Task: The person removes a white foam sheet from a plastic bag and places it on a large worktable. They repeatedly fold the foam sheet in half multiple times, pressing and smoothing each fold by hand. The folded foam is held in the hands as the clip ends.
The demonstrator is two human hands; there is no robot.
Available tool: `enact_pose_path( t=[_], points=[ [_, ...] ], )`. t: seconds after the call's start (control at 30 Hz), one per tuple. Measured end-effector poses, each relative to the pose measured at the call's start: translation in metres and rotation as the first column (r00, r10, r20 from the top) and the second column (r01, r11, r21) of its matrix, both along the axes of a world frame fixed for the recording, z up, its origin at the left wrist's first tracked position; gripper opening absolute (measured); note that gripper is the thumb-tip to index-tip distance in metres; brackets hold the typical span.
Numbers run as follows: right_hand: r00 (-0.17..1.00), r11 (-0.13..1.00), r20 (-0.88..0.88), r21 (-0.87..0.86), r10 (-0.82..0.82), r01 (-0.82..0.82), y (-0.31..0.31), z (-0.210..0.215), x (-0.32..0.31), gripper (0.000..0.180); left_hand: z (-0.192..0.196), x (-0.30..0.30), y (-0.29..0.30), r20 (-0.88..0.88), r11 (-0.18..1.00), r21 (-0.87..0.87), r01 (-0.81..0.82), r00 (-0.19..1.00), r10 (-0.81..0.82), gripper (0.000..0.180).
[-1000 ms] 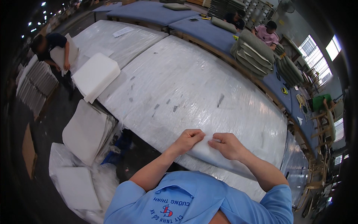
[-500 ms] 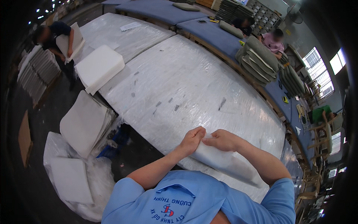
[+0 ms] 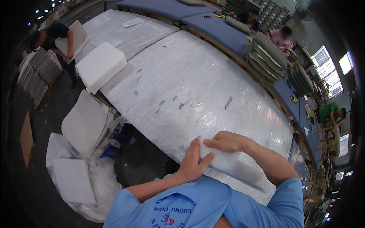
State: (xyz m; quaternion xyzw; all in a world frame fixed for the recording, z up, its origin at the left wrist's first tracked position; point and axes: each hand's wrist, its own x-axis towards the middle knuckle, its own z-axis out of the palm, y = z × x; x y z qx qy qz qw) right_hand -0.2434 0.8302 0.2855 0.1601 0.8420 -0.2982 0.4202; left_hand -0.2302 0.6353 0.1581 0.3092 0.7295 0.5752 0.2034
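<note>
A white, slightly translucent foam pad (image 3: 235, 167) is tilted in front of my body, over the near edge of a plastic-covered table (image 3: 167, 79). My left hand (image 3: 192, 161) cups its left end, fingers stretched along the end and thumb on the near face. My right hand (image 3: 227, 142) grips the pad's upper edge near that same end, with the thumb reaching toward the left hand. My right forearm hides part of the pad's far side. What lies under my left palm is hidden.
At the left are a thick white foam stack (image 3: 102, 66), leaning white sheets (image 3: 85, 121) and a plastic bag (image 3: 102, 182) with a white pad (image 3: 74, 180). A co-worker (image 3: 57, 38) handles a pad there. Grey-green cushions (image 3: 266, 57) sit on blue tables (image 3: 216, 32) where others work.
My left hand has come down toward my body; its closed fingers have straightened along the pad's end. My right hand stays near that end, slightly farther right. More of the pad's end shows.
</note>
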Motion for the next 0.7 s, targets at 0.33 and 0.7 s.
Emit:
enact_pose_path(
  t=[0.33, 0.7],
  points=[
    [0.997, 0.990, 0.031, -0.118, -0.069, 0.073, 0.021, -0.054, 0.028, 0.066, 0.017, 0.002, 0.004, 0.054, 0.995, -0.049, 0.086, 0.995, -0.083, 0.090],
    [0.962, 0.948, -0.059, 0.195, 0.266, -0.250, 0.029, -0.117, 0.051, 0.056, 0.019, 0.000, -0.014, 0.031, 0.970, -0.134, 0.204, 0.979, -0.201, 0.100]
  ],
)
